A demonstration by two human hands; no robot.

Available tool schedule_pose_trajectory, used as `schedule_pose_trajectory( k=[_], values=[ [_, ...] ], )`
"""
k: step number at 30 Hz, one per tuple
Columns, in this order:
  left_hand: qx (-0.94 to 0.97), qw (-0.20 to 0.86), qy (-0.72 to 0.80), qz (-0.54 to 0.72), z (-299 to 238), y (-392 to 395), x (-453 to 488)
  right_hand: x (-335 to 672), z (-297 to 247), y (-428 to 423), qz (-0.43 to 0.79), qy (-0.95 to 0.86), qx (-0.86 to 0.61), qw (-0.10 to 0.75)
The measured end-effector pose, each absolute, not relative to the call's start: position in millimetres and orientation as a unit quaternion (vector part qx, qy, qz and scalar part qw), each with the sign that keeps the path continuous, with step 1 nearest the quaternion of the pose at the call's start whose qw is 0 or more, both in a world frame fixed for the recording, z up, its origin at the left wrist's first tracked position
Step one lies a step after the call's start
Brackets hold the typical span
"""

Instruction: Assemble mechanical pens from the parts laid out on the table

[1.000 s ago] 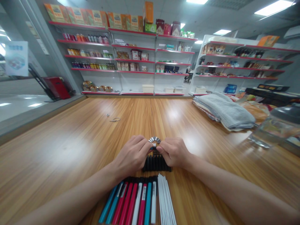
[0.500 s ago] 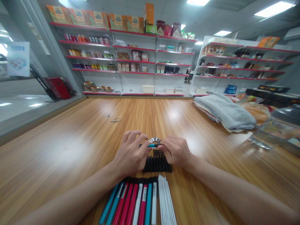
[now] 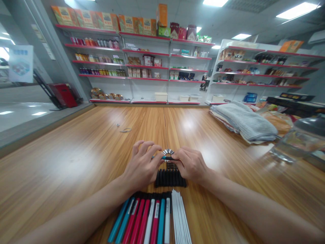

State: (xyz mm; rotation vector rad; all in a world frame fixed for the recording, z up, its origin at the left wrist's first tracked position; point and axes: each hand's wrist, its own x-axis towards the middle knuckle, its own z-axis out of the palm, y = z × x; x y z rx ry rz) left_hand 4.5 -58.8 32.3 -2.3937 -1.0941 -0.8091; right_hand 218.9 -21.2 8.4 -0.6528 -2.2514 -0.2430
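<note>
A blue pen barrel with a black part at its right end (image 3: pixel 166 158) lies level between my hands. My left hand (image 3: pixel 142 166) is closed on the blue side, while my right hand (image 3: pixel 191 163) pinches the black end. Just behind the pen, small silver cone-shaped tips (image 3: pixel 168 151) form an arc. Small dark springs (image 3: pixel 172 165) show partly between the hands. Below them is a row of black tubular pieces (image 3: pixel 170 178). Nearer to me lie several blue, red and white pen barrels (image 3: pixel 143 217) with black ends, beside a bundle of thin white refills (image 3: pixel 180 217).
A thin wire-like loop (image 3: pixel 125 130) and a tiny metal piece (image 3: pixel 117 125) lie at the table's far left. Folded striped cloth (image 3: pixel 247 122) and a clear plastic jug (image 3: pixel 297 139) stand on the right. Stocked shelves (image 3: pixel 144 66) rise behind the wooden table (image 3: pixel 71 169).
Both hands stay in nearly the same place around the pen. Less of the blue barrel and more of the black part shows between my fingers.
</note>
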Motion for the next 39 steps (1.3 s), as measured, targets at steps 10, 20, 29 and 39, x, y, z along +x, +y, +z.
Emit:
schedule_pose_trajectory(
  k=[10, 20, 29, 39],
  values=[
    [-0.847, 0.199, -0.394, -0.296, 29.6, -57.4, 1.8, 218.9, 11.2, -22.6, -0.105, -0.885, -0.261, 0.371],
    [-0.880, 0.152, -0.351, -0.281, 28.6, -52.7, 2.9, 217.5, 13.1, -23.3, -0.112, -0.887, -0.252, 0.369],
    [-0.900, 0.162, -0.353, -0.196, 25.9, -54.1, 2.3, 217.8, 14.5, -24.3, -0.091, -0.897, -0.241, 0.360],
    [-0.899, 0.170, -0.381, -0.136, 29.7, -58.7, 6.0, 215.8, 18.7, -27.2, -0.142, -0.905, -0.227, 0.330]
  ],
)
